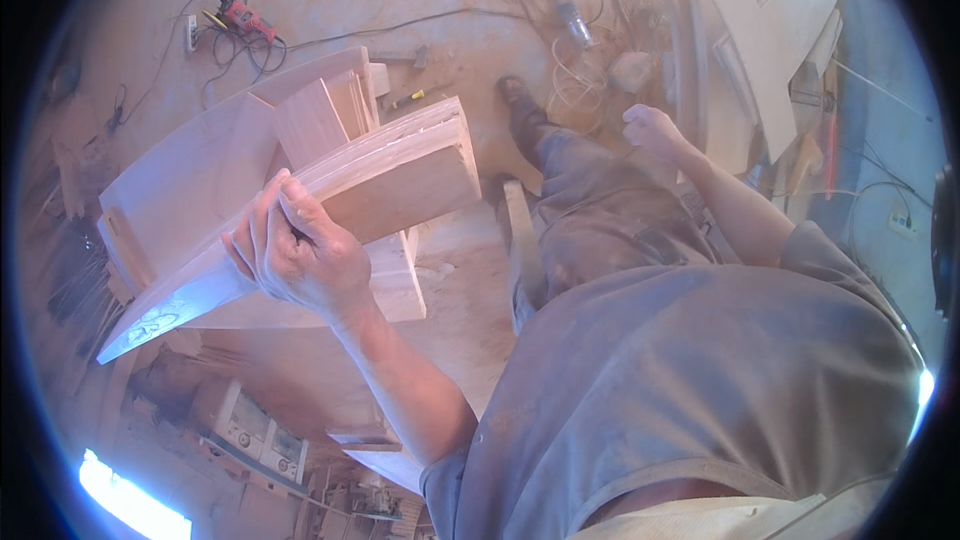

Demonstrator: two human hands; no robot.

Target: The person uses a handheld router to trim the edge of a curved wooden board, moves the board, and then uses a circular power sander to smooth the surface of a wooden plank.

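Head: two hands (310, 252) (655, 130), one held board (415, 185)

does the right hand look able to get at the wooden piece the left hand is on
Probably yes: the left hand covers only part of the wooden piece, leaving its right end bare, and nothing seems to block the right hand, though it looks curled shut.
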